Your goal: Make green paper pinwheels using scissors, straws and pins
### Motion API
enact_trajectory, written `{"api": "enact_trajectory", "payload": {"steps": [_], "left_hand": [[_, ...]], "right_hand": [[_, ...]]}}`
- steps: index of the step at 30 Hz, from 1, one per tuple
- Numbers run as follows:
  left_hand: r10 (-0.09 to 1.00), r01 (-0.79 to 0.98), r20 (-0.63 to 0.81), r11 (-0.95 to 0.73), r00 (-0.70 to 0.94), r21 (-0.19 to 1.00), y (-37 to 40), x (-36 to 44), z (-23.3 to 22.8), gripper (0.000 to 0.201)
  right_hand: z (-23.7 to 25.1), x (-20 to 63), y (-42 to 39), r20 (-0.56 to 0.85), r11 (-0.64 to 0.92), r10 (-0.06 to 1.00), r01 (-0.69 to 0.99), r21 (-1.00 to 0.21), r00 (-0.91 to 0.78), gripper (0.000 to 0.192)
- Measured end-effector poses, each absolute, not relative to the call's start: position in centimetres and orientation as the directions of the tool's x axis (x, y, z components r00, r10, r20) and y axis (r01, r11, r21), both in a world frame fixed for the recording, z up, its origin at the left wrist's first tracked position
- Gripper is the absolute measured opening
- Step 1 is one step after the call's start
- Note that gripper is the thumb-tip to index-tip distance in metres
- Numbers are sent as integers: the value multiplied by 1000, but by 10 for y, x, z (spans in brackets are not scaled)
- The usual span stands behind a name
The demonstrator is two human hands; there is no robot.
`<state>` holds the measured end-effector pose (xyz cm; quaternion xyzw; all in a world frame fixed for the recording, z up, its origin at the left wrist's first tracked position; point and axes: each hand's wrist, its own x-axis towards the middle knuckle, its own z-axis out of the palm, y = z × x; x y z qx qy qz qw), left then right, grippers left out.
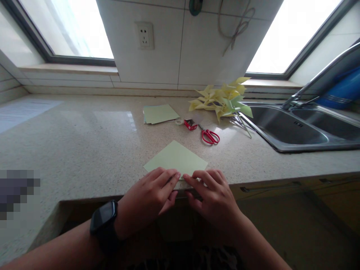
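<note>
Both hands cover the green paper sheet's (pixel 176 157) near corner; a pixelated patch (pixel 17 193) blurs the left edge

1. The sheet of paper (pixel 176 157) lay on the countertop (pixel 84 142) at its near edge.
2. Both hands rested on the sheet's near corner, the left hand (pixel 149 198) left of the right hand (pixel 213 198).
3. Behind the sheet lay a paper stack (pixel 159 113), slightly to the left.
4. Behind the sheet to the right lay the scissors (pixel 209 136).
5. The pinwheels (pixel 225 100) lay farther behind and right of the sheet.
6. The sink (pixel 295 129) sat well right of the sheet.
</note>
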<state>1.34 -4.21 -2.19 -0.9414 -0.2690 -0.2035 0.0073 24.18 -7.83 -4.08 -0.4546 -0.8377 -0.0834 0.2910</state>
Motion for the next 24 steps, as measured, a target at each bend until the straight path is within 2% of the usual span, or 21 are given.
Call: {"api": "enact_trajectory", "payload": {"steps": [7, 16, 24], "left_hand": [[495, 498, 397, -861, 773, 104, -46, 13, -21, 39], [482, 460, 456, -872, 748, 168, -44, 11, -19, 26], [480, 422, 452, -877, 752, 229, -43, 8, -19, 24]], "right_hand": [[-40, 243, -78, 565, 581, 707, 805, -121, -425, 31], [-37, 246, -78, 568, 619, 694, 770, -154, -443, 28], [-36, 245, -78, 575, 623, 699, 756, -201, -424, 23]]}}
